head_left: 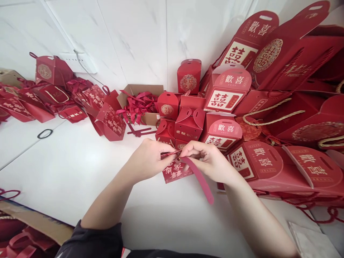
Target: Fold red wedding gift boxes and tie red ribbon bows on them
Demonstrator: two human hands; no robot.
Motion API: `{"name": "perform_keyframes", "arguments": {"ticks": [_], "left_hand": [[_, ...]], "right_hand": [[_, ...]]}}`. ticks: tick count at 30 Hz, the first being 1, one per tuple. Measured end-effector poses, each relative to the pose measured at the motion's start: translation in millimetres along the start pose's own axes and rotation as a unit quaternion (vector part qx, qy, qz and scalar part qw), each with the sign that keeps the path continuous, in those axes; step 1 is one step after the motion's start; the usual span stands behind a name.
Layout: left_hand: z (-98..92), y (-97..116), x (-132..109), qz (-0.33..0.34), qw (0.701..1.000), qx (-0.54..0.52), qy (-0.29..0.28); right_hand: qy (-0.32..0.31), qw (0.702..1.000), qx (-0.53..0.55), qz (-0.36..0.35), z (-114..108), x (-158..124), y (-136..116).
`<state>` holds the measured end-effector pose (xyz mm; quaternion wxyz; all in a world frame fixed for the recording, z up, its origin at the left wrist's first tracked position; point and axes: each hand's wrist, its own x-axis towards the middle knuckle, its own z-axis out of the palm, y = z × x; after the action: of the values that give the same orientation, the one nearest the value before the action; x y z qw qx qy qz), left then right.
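Note:
Between my hands is a small red gift box [172, 174] with white characters printed on its side, low over the white table. My left hand [150, 157] pinches the box's top edge between thumb and fingers. At the same top edge, my right hand [206, 159] pinches a dark pink strap [201, 182] with rounded ends. The strap's free end hangs down to the right, a small hole near its tip. My fingers hide the spot where strap and box meet.
An open cardboard box [150, 118] of red ribbons stands at the back, loose straps [139, 131] before it. Red gift boxes [110, 122] crowd the left and larger ones [225, 93] are stacked right. A black ring [45, 134] lies on the table [80, 161].

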<state>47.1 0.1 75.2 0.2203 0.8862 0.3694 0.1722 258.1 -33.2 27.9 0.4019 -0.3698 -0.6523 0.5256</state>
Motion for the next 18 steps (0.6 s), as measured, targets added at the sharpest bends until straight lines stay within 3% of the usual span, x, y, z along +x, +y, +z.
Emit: {"name": "perform_keyframes", "arguments": {"ticks": [11, 15, 18], "left_hand": [[-0.5, 1.1, -1.1, -0.018, 1.000, 0.004, 0.012], [0.3, 1.3, -1.4, -0.006, 1.000, 0.020, 0.017], [0.1, 0.5, -1.2, 0.004, 0.999, 0.031, 0.019]], "right_hand": [[0.027, 0.999, 0.022, -0.006, 0.0, 2.0, 0.7], [0.062, 0.996, -0.060, -0.025, 4.1, 2.6, 0.5], [0.146, 0.969, -0.182, -0.078, 7.7, 4.6, -0.6]]}}
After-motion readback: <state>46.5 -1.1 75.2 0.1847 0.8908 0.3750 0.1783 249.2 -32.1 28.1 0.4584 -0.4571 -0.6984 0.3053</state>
